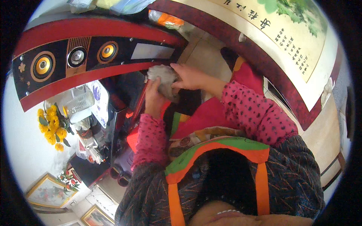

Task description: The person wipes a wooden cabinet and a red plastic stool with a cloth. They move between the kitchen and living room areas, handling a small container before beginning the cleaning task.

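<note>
A greyish-white cloth (161,73), bunched and slightly blurred, is between my hands beside the lower end of a red and black speaker cabinet (93,69). My left hand (154,99) grips the cloth from the near side, its fingers lying over it. On the cloth's right edge, my right hand (190,76) holds it with thumb and fingers. Pink polka-dot sleeve covers (249,108) reach over both forearms. Beneath my hands, a dark red edge (140,99) of the black cabinet shows; the cloth partly hides what lies behind it.
Left of me, a black cabinet top holds a glass jar (80,106), a blue-patterned white tray (98,99) and small items near yellow flowers (51,124). A dark red frame (254,50) around a painted scroll (282,36) curves along the right. Tiled floor (199,42) shows between.
</note>
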The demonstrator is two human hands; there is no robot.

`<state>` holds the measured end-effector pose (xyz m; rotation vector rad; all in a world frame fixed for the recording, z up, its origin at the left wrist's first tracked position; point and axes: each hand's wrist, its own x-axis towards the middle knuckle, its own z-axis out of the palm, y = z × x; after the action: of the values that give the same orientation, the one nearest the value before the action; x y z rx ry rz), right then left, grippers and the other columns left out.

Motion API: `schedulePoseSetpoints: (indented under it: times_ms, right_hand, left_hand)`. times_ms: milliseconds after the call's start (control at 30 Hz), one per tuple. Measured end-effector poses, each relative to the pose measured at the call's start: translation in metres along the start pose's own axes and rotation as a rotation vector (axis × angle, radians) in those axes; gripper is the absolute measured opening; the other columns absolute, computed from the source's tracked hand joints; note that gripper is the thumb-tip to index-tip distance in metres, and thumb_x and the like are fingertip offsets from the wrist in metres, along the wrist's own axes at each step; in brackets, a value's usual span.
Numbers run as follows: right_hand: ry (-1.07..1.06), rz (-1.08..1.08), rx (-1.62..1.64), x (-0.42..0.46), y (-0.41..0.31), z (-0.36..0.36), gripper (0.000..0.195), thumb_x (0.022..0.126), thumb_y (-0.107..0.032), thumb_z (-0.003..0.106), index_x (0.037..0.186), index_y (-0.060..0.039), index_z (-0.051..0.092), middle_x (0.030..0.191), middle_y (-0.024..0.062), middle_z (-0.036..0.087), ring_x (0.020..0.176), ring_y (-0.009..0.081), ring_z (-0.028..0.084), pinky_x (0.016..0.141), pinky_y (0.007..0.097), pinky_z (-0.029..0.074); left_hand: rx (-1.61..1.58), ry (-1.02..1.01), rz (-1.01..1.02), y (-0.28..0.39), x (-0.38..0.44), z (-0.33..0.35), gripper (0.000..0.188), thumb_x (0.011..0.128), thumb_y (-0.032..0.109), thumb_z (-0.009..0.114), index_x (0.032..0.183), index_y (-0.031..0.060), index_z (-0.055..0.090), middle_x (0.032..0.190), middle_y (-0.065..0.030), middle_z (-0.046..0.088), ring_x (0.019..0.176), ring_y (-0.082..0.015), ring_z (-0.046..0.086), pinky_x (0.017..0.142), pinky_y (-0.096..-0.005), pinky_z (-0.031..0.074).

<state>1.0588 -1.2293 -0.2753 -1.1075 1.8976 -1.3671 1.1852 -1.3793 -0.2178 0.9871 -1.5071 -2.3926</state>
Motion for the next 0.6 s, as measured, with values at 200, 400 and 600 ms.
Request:
schedulePoseSetpoints:
  times_ms: [200, 400, 600]
  right_hand:
    - [-0.308, -0.006, 0.059, 0.016, 0.019, 0.010, 0.069, 0.080, -0.033, 0.072, 0.135, 0.0027, 0.049, 0.130, 0.0272, 0.058, 0.121, 0.0437, 0.056, 0.102, 0.0469, 0.047]
    - [-0.207, -0.006, -0.039, 0.017, 0.035, 0.018, 0.054, 0.084, -0.034, 0.070, 0.122, 0.0009, 0.054, 0.116, 0.0270, 0.063, 0.110, 0.0444, 0.061, 0.093, 0.0484, 0.049]
    - [-0.098, 0.103, -0.004, 0.018, 0.015, 0.000, 0.047, 0.093, -0.043, 0.063, 0.117, -0.0024, 0.058, 0.111, 0.0251, 0.066, 0.104, 0.0443, 0.063, 0.088, 0.0493, 0.050]
  left_hand:
    - [0.176, -0.024, -0.163, -0.028, -0.039, 0.042, 0.044, 0.103, 0.030, 0.059, 0.138, 0.0046, 0.051, 0.130, -0.0090, 0.059, 0.121, -0.0205, 0.056, 0.103, -0.0376, 0.045]
    - [0.623, 0.062, -0.036, -0.019, -0.059, 0.006, 0.042, 0.102, 0.023, 0.060, 0.137, 0.0020, 0.054, 0.129, -0.0091, 0.061, 0.118, -0.0194, 0.057, 0.104, -0.0348, 0.044]
    - [1.383, 0.016, 0.243, -0.034, -0.105, -0.021, 0.039, 0.099, 0.019, 0.062, 0.133, 0.0009, 0.057, 0.127, -0.0160, 0.063, 0.119, -0.0281, 0.059, 0.102, -0.0381, 0.045]
